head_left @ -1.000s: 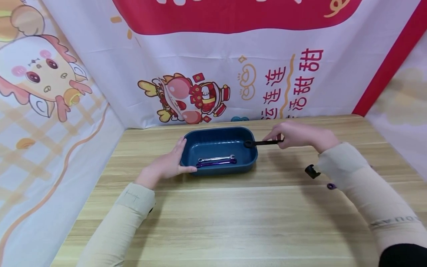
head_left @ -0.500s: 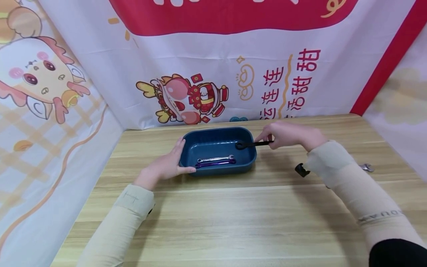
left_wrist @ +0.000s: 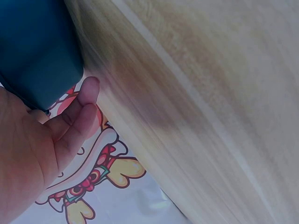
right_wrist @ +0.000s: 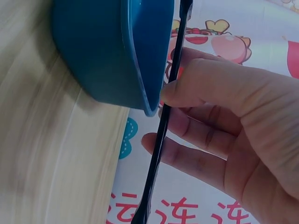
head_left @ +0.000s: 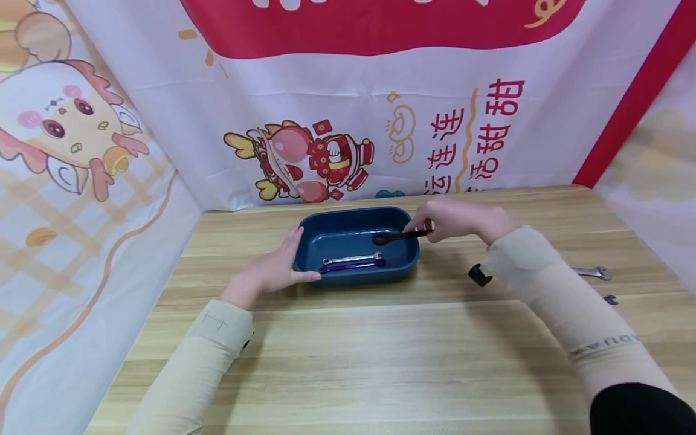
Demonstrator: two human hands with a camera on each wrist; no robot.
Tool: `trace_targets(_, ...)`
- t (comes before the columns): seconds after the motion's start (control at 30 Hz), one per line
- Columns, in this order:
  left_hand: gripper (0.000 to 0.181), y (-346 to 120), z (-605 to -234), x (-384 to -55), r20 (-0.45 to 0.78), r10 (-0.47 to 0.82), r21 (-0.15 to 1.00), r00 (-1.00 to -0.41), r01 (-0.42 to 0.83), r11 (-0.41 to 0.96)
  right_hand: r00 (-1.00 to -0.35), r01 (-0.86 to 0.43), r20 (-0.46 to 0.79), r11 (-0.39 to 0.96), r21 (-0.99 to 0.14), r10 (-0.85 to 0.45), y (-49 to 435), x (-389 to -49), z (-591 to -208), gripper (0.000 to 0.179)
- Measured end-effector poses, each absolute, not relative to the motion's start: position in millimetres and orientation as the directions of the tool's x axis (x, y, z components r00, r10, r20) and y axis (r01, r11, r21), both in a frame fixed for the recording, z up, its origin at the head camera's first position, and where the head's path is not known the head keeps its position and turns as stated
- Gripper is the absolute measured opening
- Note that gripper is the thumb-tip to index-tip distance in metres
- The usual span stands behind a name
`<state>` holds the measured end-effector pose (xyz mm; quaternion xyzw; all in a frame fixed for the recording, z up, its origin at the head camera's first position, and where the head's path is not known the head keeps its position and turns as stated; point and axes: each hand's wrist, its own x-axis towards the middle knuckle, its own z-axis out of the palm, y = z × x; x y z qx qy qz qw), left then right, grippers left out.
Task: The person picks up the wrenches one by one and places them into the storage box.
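My right hand [head_left: 447, 219] pinches a black wrench [head_left: 399, 236] between thumb and fingers. The wrench's ring end reaches over the inside of a dark blue rectangular basin [head_left: 359, 212], and its shaft crosses the basin's right rim. Seen from the right wrist, the thumb [right_wrist: 180, 91] presses on the shaft near that rim. At the basin's left end rests my left hand [head_left: 272, 266], fingers extended along the wall and thumb at the near rim; the left wrist view shows its lower fingers by the corner. Inside the basin lie a silver wrench [head_left: 353, 258] and a purple wrench [head_left: 353, 264], side by side.
To the right on the wooden table [head_left: 370, 362], another silver wrench [head_left: 595, 272] and the tip of a purple wrench [head_left: 611, 299] show past the right sleeve, partly hidden by it. A black device [head_left: 480, 275] hangs under the right wrist. Printed cloth [head_left: 348, 84] walls the table's back and sides.
My right hand has moved left, carrying the black wrench further over the basin. The sleeve has uncovered more of the silver wrench on the table. My left hand stays at the basin.
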<state>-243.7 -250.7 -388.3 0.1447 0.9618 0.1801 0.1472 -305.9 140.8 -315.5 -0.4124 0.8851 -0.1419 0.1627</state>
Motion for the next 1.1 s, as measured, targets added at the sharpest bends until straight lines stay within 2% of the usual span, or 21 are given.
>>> trace_targets(0.53,0.123,-252,-390,-246,-0.227,0.341,0.382,-0.912,0.238,0.893,-0.609,-0.676,-0.191,0.629,-0.383,-0.770,116,-304,-311,0.041)
trace_targets(0.8,0.122,-252,-390,-245,-0.237,0.330,0.381,-0.914,0.225,0.897,-0.618,-0.670,-0.214,0.649,-0.361,-0.757,100,-304,-311,0.045)
trace_targets(1.1,0.123,-251,-389,-244,-0.232,0.331,0.384,-0.915,0.227,0.895,-0.593,-0.673,-0.212,0.623,-0.400,-0.777,89,-305,-307,0.045)
